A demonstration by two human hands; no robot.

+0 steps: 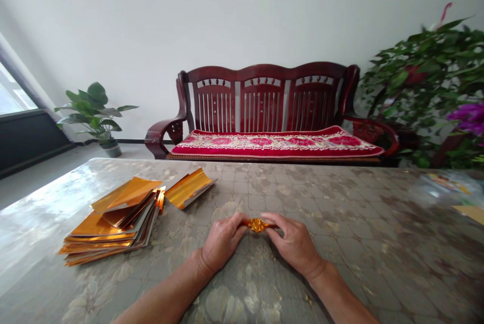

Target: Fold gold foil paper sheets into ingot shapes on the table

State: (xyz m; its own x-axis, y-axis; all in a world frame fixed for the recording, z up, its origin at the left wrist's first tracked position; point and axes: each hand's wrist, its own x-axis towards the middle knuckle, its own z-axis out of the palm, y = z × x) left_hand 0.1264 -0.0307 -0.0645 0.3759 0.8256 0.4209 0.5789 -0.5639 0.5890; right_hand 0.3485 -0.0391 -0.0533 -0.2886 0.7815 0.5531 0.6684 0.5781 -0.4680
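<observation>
A small folded piece of gold foil paper [257, 224] rests low over the table [340, 223], held between both hands. My left hand [222, 242] pinches its left end with curled fingers. My right hand [294, 243] pinches its right end the same way. To the left lies a stack of gold foil sheets [113, 223], several fanned and slightly lifted. A smaller bunch of gold sheets [189, 188] lies just beyond that stack.
The table has a glossy patterned cover. A dark red wooden bench [264, 107] with a red floral cushion stands behind it. A potted plant [96, 115] sits on the floor at left, a large leafy plant [434, 82] at right. Clear plastic and paper [449, 188] lie at the table's right edge.
</observation>
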